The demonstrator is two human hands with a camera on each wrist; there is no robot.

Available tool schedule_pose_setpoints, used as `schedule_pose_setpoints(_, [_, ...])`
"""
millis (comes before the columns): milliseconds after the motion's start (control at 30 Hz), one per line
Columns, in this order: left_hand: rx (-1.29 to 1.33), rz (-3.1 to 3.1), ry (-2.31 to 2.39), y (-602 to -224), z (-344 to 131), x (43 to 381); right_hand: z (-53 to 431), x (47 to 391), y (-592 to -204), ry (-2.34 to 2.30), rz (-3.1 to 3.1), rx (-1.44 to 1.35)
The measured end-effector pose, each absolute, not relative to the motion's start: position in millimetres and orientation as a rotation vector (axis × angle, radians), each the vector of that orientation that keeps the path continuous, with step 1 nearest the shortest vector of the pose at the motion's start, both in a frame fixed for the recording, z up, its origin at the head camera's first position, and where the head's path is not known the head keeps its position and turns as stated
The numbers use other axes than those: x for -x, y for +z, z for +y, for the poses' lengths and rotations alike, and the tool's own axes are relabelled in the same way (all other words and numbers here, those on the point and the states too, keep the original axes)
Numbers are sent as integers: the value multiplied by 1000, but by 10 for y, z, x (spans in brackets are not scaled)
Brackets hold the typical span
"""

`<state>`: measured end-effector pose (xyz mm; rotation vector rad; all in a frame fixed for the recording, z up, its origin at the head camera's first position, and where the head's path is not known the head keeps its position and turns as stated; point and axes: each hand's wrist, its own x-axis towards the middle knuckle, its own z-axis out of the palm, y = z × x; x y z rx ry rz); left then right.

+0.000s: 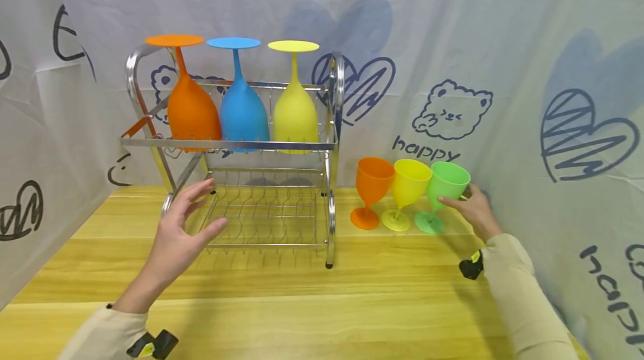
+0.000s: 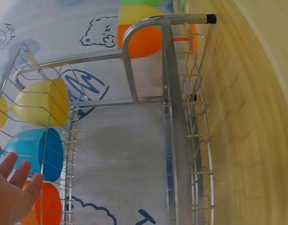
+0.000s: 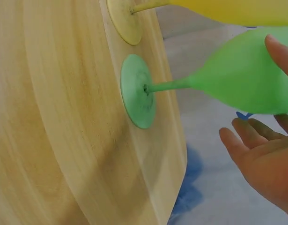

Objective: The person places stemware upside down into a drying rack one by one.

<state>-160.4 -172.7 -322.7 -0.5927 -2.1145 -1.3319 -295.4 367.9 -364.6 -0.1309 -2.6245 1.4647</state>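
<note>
On the right, a green plastic goblet (image 1: 448, 178) stands upright on the table, its foot (image 3: 138, 91) flat on the wood. My right hand (image 1: 477, 213) is at its bowl, thumb in front and the other fingers spread along the far side, loosely around it. Next to it stand a yellow goblet (image 1: 411, 178) and an orange goblet (image 1: 373, 178), both upright. My left hand (image 1: 178, 237) is held in front of the metal dish rack (image 1: 228, 146), fingers apart, holding nothing. Upside down on its upper tier are an orange goblet (image 1: 193, 108), a blue goblet (image 1: 244, 108) and a yellow goblet (image 1: 295, 108).
The rack's lower wire tier (image 1: 266, 216) holds no goblets. A white patterned cloth (image 1: 427, 13) hangs behind and along both sides of the wooden table (image 1: 302, 315). The right-hand cloth comes close beside my right hand.
</note>
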Motion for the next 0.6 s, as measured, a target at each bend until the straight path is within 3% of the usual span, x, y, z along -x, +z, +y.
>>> schedule_pose_setpoints(600, [555, -2273, -1438, -3297, -1766, 1561, 3728, 2770, -3666, 1490, -2481, 114])
